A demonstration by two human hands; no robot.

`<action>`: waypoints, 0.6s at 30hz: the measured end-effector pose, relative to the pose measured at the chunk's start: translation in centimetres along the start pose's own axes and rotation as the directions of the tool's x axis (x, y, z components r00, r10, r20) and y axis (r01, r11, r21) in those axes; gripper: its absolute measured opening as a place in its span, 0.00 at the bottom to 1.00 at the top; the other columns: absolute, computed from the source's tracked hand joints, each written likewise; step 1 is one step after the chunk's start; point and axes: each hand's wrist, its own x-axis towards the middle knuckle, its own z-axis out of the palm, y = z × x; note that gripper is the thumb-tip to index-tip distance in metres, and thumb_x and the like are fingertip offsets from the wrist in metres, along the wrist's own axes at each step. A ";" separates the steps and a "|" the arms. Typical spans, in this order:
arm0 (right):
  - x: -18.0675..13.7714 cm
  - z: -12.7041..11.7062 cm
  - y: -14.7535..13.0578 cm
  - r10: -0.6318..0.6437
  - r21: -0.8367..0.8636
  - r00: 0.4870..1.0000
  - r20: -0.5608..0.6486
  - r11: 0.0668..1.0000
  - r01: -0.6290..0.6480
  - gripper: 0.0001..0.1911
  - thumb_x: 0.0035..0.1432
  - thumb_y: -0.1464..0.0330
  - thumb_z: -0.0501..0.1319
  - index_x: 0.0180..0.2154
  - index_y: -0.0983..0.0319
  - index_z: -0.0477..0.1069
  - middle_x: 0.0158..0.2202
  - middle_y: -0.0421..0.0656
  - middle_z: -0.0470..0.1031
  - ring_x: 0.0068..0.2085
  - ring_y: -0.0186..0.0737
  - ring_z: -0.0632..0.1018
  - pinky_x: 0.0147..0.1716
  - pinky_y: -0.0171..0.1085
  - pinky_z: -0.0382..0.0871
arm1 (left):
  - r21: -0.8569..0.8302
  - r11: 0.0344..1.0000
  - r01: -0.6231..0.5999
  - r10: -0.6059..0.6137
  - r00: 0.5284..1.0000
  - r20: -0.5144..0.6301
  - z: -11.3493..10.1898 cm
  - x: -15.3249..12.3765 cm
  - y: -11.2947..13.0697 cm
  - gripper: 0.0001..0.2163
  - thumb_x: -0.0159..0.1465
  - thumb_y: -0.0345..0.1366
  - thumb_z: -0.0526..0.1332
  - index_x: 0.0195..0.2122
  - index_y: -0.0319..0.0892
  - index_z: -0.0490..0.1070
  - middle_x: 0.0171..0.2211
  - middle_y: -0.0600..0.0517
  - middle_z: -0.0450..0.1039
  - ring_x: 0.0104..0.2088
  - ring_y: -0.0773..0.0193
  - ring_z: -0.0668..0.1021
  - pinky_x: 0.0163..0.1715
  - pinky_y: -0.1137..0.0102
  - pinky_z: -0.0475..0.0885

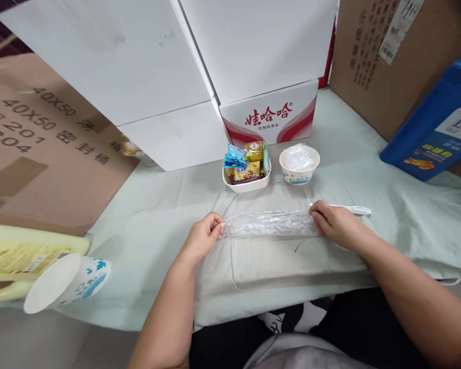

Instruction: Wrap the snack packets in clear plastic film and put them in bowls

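A strip of clear, crinkled plastic film stretches sideways just above or on the cloth, close to the table's front edge. My left hand pinches its left end between thumb and fingers. At the right end, my right hand grips the film the same way. A white plastic-handled item lies behind my right hand, partly hidden by it. Beyond the film sits a white dish of wrapped snacks. To its right stands a paper bowl with crumpled clear film inside.
White cartons stand along the back. Brown cardboard boxes rise at the left and right. A blue bottle is at the right. A paper cup and a pale yellow jug are at the left edge.
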 end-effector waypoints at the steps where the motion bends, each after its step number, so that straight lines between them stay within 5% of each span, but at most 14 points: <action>1: 0.2 0.4 -0.2 0.017 -0.041 0.999 -0.029 0.999 -0.018 0.12 0.65 0.67 0.47 0.41 0.60 0.68 0.30 0.43 0.78 0.30 0.42 0.77 0.30 0.36 0.62 | 0.029 0.999 0.017 -0.016 0.999 -0.029 0.3 0.1 0.1 0.06 0.63 0.40 0.55 0.34 0.44 0.66 0.24 0.57 0.72 0.24 0.66 0.77 0.30 0.71 0.70; 9: 1.2 2.0 -1.8 0.146 -0.410 0.988 -0.046 0.899 -0.152 0.13 0.68 0.67 0.47 0.43 0.63 0.69 0.35 0.48 0.80 0.34 0.46 0.79 0.26 0.37 0.55 | 0.394 0.908 0.144 -0.053 0.971 -0.233 1.6 0.3 1.4 0.06 0.62 0.38 0.59 0.39 0.47 0.70 0.30 0.52 0.78 0.31 0.60 0.79 0.30 0.70 0.67; 15: 0.9 2.4 -1.6 0.139 -0.392 0.986 -0.092 0.905 -0.164 0.14 0.68 0.65 0.48 0.45 0.63 0.69 0.37 0.49 0.80 0.35 0.48 0.79 0.27 0.38 0.58 | 0.431 0.872 0.233 -0.098 0.945 -0.312 1.8 0.4 1.5 0.06 0.63 0.40 0.59 0.39 0.46 0.71 0.32 0.50 0.76 0.34 0.56 0.78 0.33 0.67 0.69; 18: 0.6 2.3 -1.2 -0.008 -0.336 0.973 -0.230 0.939 -0.072 0.17 0.68 0.63 0.49 0.48 0.64 0.70 0.42 0.52 0.78 0.39 0.49 0.78 0.33 0.40 0.64 | 0.450 0.876 0.173 0.047 0.899 -0.436 1.8 0.0 1.8 0.10 0.63 0.38 0.60 0.43 0.42 0.72 0.40 0.44 0.74 0.43 0.51 0.77 0.41 0.63 0.70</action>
